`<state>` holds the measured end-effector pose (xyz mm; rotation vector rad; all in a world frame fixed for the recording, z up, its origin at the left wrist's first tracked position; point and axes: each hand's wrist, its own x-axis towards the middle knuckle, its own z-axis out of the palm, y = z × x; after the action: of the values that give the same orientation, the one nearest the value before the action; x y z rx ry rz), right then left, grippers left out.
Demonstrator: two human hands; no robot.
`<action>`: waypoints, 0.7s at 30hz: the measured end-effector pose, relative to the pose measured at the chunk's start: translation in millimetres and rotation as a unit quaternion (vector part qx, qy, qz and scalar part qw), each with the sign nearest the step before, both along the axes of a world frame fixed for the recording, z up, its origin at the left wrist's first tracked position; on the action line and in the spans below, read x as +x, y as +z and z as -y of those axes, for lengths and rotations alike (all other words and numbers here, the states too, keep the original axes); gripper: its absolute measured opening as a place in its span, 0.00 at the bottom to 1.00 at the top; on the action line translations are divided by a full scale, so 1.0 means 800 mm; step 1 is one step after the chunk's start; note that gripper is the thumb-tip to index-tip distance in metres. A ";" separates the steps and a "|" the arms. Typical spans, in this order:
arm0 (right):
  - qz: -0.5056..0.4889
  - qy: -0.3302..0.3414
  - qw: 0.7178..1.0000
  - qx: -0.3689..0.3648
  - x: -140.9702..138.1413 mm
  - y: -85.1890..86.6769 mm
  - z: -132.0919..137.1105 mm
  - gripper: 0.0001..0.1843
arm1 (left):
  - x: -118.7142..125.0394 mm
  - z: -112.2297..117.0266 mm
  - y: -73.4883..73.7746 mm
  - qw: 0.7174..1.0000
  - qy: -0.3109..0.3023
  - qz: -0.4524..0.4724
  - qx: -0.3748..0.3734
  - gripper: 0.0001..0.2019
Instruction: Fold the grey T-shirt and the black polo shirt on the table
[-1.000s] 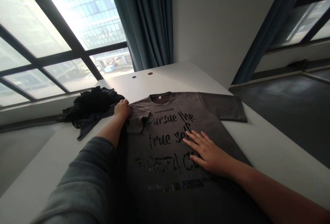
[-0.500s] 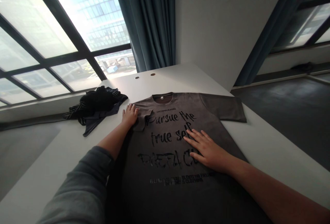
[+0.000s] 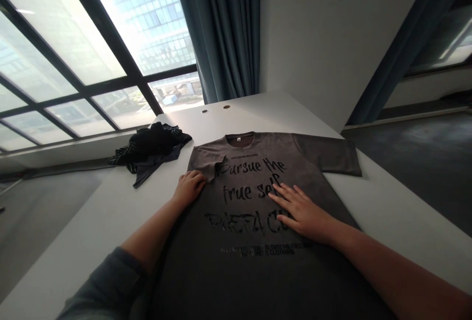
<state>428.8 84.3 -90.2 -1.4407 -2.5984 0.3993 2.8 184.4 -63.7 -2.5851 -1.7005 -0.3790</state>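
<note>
A brown T-shirt (image 3: 254, 162) with black lettering lies face up on the white table (image 3: 387, 212). Its left sleeve is folded in over the chest; its right sleeve (image 3: 332, 155) lies spread out. My left hand (image 3: 190, 187) rests on the shirt's left edge just below the folded sleeve, fingers loosely curled and flat on the cloth, holding nothing. My right hand (image 3: 302, 209) lies open and flat on the middle of the shirt, fingers spread over the lettering.
A heap of dark clothing (image 3: 153, 145) sits on the table's far left, beside the shirt. Two round cable holes (image 3: 216, 108) are near the table's back edge. Beyond are large windows (image 3: 110, 40), blue curtains (image 3: 224, 30) and a white wall.
My left hand let go of the folded sleeve at the shoulder and slid down toward me along the shirt's left edge. The right hand stayed in place. The view shifted slightly left.
</note>
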 end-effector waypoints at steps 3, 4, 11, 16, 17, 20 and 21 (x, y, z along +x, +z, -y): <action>0.005 0.002 1.000 -0.003 0.000 0.001 0.000 0.35 | -0.003 -0.006 0.011 0.996 -0.061 0.038 -0.051 0.11; 0.004 0.003 1.000 -0.002 0.000 0.002 0.000 0.35 | -0.005 -0.007 0.016 0.993 -0.079 0.048 -0.073 0.11; -0.002 -0.002 1.000 -0.003 -0.002 0.003 0.001 0.35 | -0.006 -0.008 0.038 0.990 -0.091 0.046 -0.102 0.12; 0.001 -0.005 1.000 -0.009 -0.003 0.003 0.001 0.35 | 0.026 -0.033 0.015 0.999 -0.015 -0.003 -0.045 0.25; -0.001 -0.006 1.000 -0.007 -0.003 0.002 0.001 0.35 | 0.034 -0.037 0.008 0.998 -0.010 -0.016 -0.054 0.27; -0.008 -0.004 1.000 0.003 -0.002 -0.001 0.001 0.35 | 0.049 -0.042 -0.012 0.993 -0.030 -0.045 -0.107 0.32; -0.009 -0.002 1.000 0.005 -0.002 -0.001 0.002 0.35 | 0.051 -0.042 -0.017 0.990 -0.037 -0.049 -0.124 0.33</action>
<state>427.4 83.0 -91.2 -1.4324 -2.5801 0.3956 44.0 217.9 -77.4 -2.7906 -1.7209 -0.0415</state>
